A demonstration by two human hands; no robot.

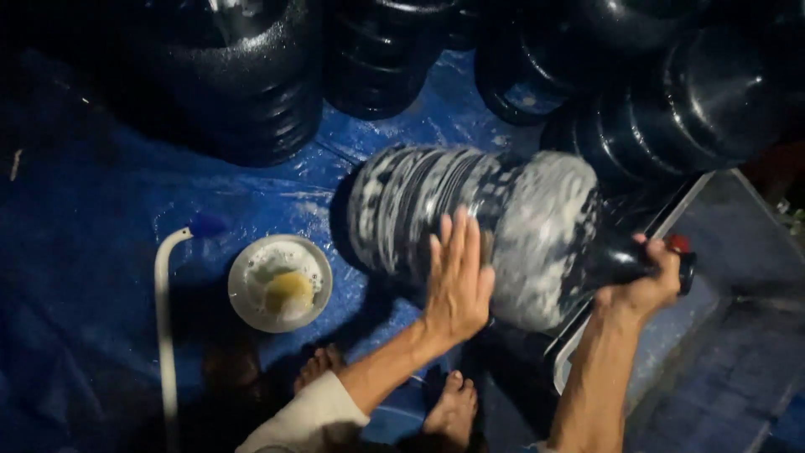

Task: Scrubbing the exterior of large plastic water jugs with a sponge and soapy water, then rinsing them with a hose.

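A large dark water jug (436,210) lies on its side, covered in white soap foam. My left hand (457,277) rests flat and open-fingered against the jug's soapy belly. My right hand (650,281) is closed around the jug's neck (616,262) near its mouth at the right. The jug's neck end rests over the edge of a metal tray (671,220).
Several more dark jugs (251,84) stand at the back on a wet blue tarp (92,252). A white bowl (281,283) with suds and a yellow sponge sits on the left beside a white pipe (163,319) with a blue tip. My bare feet (453,411) are below.
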